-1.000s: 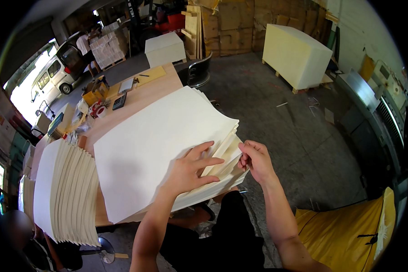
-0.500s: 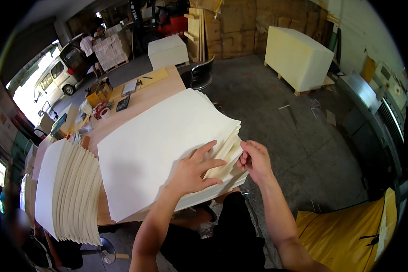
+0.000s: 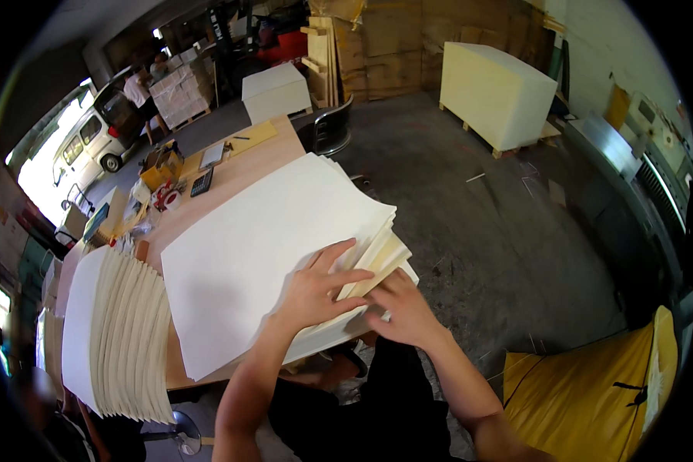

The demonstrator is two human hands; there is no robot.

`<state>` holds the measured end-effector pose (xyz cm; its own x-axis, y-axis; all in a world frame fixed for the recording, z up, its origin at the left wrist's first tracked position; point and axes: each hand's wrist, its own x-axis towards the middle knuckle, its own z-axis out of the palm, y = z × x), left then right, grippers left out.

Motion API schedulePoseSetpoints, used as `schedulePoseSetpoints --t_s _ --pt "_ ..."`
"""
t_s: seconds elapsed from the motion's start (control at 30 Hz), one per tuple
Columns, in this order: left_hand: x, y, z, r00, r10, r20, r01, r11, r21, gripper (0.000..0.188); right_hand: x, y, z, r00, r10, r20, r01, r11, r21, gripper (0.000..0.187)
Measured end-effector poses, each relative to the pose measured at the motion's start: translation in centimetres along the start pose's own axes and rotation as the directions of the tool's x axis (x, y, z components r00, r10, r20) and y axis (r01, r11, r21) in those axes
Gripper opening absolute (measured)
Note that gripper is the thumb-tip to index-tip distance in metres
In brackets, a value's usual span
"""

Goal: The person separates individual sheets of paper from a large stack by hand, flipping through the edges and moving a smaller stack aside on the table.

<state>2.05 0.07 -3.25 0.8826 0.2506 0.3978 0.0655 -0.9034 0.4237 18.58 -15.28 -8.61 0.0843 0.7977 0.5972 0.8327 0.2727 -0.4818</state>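
A dark calculator (image 3: 202, 182) lies on the table (image 3: 242, 169), while a pale van (image 3: 91, 138) stands well beyond it.

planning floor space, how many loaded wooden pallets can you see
3: under pale stacked parcels (upper left), the boxy white block (upper middle), the larger boxy cream block (upper right). Others may be hidden.

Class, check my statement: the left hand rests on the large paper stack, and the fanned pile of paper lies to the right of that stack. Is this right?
Not quite: the side is wrong. The head view shows the fanned pile to the left of the large paper stack. The left hand does rest on that stack.
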Motion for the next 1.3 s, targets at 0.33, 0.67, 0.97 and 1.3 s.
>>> schedulePoseSetpoints --t_s 0.33,0.67,0.97,1.3 --pt "-4.1 3.0 1.4 0.996 0.009 0.087 -0.065 0.732 0.678 0.068 -0.3 0.1 -0.3 0.973 0.082 0.215 -0.103 0.991 0.088 0.046" --pt "-23.5 0.4 -5.4 0.706 -0.302 -0.641 0.702 0.426 0.572 0.053 -0.8 -0.1 0.7 0.971 0.104 0.214 -0.104 0.995 -0.013 0.043" --pt "-24.7 7.1 -4.8 0.664 -0.326 -0.673 0.723 0.511 0.466 0.031 -0.5 -1.1 0.6 0.944 0.171 0.282 -0.135 0.980 -0.143 0.079" --pt "-30.8 9.1 -1.8 0.234 -0.967 -0.096 -0.366 0.004 -0.930 0.083 0.1 -0.1 2.9 0.817 0.500 0.289 -0.512 0.396 0.762 0.067"
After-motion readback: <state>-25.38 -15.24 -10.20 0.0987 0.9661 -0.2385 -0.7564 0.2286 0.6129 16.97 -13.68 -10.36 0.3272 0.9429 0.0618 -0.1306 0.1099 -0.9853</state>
